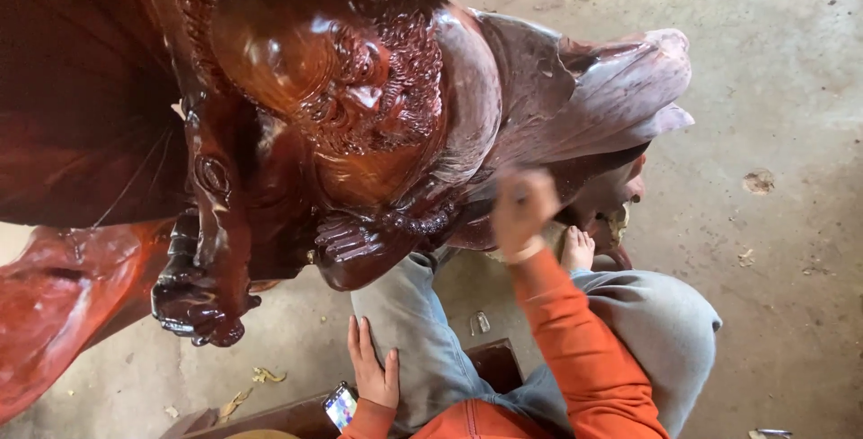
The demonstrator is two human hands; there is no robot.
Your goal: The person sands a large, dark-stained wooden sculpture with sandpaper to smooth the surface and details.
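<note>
Raised near the middle of the frame, the right hand (523, 210) is blurred, its fingers curled in against the dark, glossy surface of the big red-brown wooden carving (360, 106); whether it grips anything between them I cannot tell. That carving fills the upper left and centre of the picture, polished to a shine, with a rounded belly, beaded detail and a carved fist hanging down at the lower left. Lower down, at the bottom centre, the left hand (371, 365) lies flat with its fingers together and stretched out, palm resting on the person's own knee in grey-blue trousers (422, 340) (holding nothing). Both arms wear orange sleeves (584, 349). Just beside the left wrist a phone (340, 405) with a lit screen sits on a low dark wooden bench (288, 416). A bare foot (577, 248) shows just right of the raised hand, under the carving's edge. Dusty concrete floor (791, 223) takes up the right side.
</note>
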